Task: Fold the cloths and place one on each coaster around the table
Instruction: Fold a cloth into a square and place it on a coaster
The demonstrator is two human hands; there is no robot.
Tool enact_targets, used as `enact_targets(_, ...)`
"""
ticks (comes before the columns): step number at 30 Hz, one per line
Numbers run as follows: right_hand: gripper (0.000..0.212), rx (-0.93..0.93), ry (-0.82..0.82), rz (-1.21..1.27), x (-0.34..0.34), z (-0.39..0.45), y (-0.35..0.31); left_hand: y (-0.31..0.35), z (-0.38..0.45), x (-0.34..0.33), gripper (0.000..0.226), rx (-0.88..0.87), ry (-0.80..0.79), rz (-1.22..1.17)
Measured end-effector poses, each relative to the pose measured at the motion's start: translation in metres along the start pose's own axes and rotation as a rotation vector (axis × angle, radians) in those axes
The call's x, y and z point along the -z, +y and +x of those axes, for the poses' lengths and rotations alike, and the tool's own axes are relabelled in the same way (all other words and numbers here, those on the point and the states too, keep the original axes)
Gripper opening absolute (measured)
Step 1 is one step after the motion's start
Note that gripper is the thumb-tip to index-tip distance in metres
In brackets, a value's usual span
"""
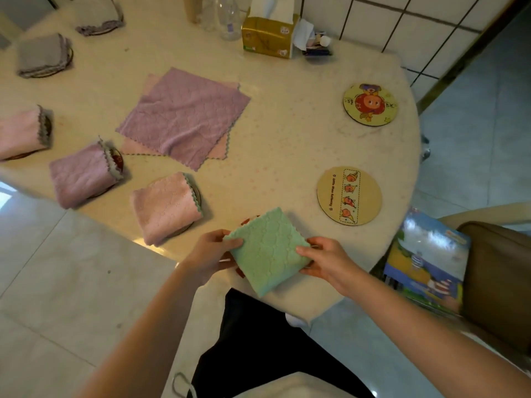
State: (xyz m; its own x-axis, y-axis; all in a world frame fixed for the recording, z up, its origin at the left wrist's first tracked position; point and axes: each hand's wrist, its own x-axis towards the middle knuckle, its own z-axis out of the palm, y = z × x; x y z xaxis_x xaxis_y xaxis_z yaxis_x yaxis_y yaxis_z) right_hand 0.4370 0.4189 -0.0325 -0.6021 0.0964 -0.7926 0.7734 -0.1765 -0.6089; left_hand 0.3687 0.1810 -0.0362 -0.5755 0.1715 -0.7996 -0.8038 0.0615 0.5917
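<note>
A folded green cloth (268, 249) lies at the table's near edge over a coaster (246, 221) whose red rim peeks out. My left hand (211, 252) pinches its left side and my right hand (323, 261) pinches its right side. Two bare round coasters sit to the right, a tan one (349, 195) and a yellow one (370, 104). An unfolded purple cloth (184, 116) lies flat mid-table on an unfolded pink one (218, 152). Folded cloths rest on coasters along the left: pink (165, 206), purple (82, 175), pink (20, 133), grey (43, 54) and grey (100, 20).
A gold tissue box (268, 35), clear bottles (228, 18) and a small pile of odds and ends (317, 45) stand at the back by the tiled wall. A chair (494, 271) holding a colourful packet (425, 262) sits right of the table. The table edge (316, 314) curves close to my legs.
</note>
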Motion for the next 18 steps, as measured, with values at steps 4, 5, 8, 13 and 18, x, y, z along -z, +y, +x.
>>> enact_targets(4, 0.023, 0.074, 0.035, -0.104, -0.007, 0.006, 0.024, -0.02, -0.004, -0.003, 0.015, -0.063, 0.197, 0.025)
enact_targets(5, 0.027, 0.109, 0.063, -0.157, -0.008, 0.008, 0.027, -0.022, -0.004, -0.004, 0.015, -0.082, 0.236, 0.041)
enact_targets(8, 0.024, 0.29, 0.159, -0.384, -0.009, 0.011, 0.032, -0.025, -0.001, -0.009, 0.017, -0.142, 0.308, 0.064)
enact_targets(13, 0.02, 0.41, 0.236, -0.552, 0.0, 0.017, 0.032, -0.026, 0.009, -0.006, 0.009, -0.204, 0.36, 0.146)
enact_targets(18, 0.025, 0.449, 0.23, -0.757, 0.003, 0.024, 0.028, -0.028, 0.016, 0.003, 0.011, -0.279, 0.468, 0.478)
